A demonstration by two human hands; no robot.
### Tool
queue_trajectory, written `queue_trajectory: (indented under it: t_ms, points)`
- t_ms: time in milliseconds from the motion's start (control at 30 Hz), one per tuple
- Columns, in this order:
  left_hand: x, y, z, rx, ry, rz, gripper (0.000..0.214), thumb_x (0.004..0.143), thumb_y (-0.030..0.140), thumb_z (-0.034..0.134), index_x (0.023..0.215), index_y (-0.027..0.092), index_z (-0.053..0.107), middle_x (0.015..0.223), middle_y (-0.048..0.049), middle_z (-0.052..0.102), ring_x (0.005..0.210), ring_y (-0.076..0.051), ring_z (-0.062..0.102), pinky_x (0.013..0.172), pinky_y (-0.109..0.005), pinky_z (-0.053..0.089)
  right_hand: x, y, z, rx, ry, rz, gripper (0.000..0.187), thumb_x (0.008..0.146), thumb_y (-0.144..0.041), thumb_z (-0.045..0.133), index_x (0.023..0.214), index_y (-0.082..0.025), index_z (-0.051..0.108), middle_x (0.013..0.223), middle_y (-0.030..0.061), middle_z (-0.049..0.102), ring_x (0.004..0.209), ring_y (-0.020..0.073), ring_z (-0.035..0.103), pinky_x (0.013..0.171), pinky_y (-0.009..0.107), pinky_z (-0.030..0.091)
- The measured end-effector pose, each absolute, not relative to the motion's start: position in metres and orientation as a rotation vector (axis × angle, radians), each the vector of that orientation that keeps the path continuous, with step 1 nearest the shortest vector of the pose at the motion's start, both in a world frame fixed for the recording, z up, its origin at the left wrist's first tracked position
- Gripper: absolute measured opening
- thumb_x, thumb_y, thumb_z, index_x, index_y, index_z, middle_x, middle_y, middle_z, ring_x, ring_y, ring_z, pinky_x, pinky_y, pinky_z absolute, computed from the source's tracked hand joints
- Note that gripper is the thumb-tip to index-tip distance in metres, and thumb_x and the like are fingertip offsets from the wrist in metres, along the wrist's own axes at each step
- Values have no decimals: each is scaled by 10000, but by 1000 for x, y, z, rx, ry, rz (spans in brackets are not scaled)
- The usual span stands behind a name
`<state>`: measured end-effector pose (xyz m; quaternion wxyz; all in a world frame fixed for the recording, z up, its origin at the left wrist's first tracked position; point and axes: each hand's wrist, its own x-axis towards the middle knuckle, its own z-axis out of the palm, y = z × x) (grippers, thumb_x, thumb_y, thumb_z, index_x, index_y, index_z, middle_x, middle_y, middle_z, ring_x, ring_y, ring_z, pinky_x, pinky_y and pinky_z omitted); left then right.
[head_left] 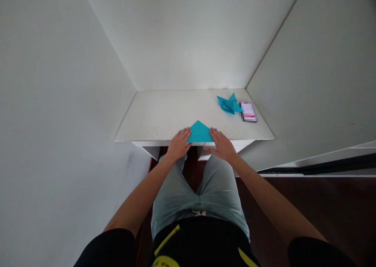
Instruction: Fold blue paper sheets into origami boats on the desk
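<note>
I'm pressing both hands flat on the blue paper triangle [200, 132], which is lying right at the near edge of the white desk [164, 114]. My left hand [178, 143] is on its left corner and my right hand [222, 145] on its right corner, fingers stretched out and not pinching anything. A folded blue paper piece [228, 103] is sitting toward the desk's far right corner, with a phone [249, 111] just beside it.

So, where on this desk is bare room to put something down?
The desk is bare on its left part, from the wall to the blue paper triangle, and in the middle behind the triangle. Crowded: the front edge, where left hand and right hand lie on the triangle, and the far right corner with the folded paper figure and phone.
</note>
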<state>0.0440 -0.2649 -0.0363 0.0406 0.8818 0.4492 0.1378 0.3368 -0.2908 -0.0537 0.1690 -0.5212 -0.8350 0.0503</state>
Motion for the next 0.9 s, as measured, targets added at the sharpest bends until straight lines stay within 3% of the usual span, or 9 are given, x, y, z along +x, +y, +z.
queue_trajectory:
  t_ms: [133,300,400,467,533,633,733,833,900]
  points:
    - [39,-266,-36,2660,1412,427,638,1047,256,507,1676,180,440,1745,-127,428,1641,-253,386,1370,-495,301,340,-291,-54,-1494,-2370,139,897,1015,-552,630,1744,-157,288,1777,186,351,1647,367,354,1363,575,293]
    - [27,-268,-27,2618,1395,409,567,975,118,565,1524,246,629,1644,-70,583,1546,-221,531,1346,-469,353,336,-294,-41,-1533,-2342,121,578,1038,-361,594,1585,-179,554,1680,162,525,1543,340,521,1317,570,360]
    - [21,-264,-11,2562,1418,414,333,1041,223,573,1318,265,754,1403,-73,768,1346,-249,699,1263,-460,450,338,-293,-27,-1531,-2318,161,371,1020,-250,578,1362,-220,719,1475,135,720,1385,334,656,1255,580,415]
    - [18,-258,2,2488,1478,464,262,1073,354,576,1183,241,786,1193,-92,828,1146,-271,767,1126,-441,542,341,-288,-17,-1568,-2211,225,257,1032,-302,583,1187,-226,775,1223,129,823,1206,340,740,1173,578,480]
    - [16,-250,16,2381,1513,541,308,1067,458,588,1067,218,780,1031,-85,824,973,-263,766,957,-394,581,346,-278,-9,-1584,-2025,362,276,1036,-427,602,1096,-221,776,1049,112,838,1037,329,772,1052,539,560]
    - [15,-233,30,2205,1504,648,346,1039,514,605,945,208,737,872,-34,771,825,-218,710,783,-326,542,352,-254,-3,-1447,-1786,650,394,998,-565,623,1135,-216,745,1081,86,835,961,290,766,905,447,622]
    - [20,-221,32,2090,1550,649,322,1015,491,625,878,210,700,796,-10,726,758,-198,664,704,-307,486,355,-234,-4,-1421,-1732,774,424,970,-577,628,1150,-206,726,1049,76,826,907,269,750,844,416,629]
    - [28,-216,25,2075,1667,556,281,998,448,661,839,217,677,817,-27,739,775,-209,675,715,-318,471,351,-227,-7,-1672,-1811,598,395,965,-489,639,1223,-200,717,1008,88,809,919,296,740,882,465,615]
    - [35,-217,19,2074,1753,490,253,999,435,670,864,222,679,900,-53,778,850,-230,713,746,-323,481,342,-230,-6,-1834,-1831,323,478,972,-430,641,1376,-176,669,1153,151,787,1084,360,718,979,547,582]
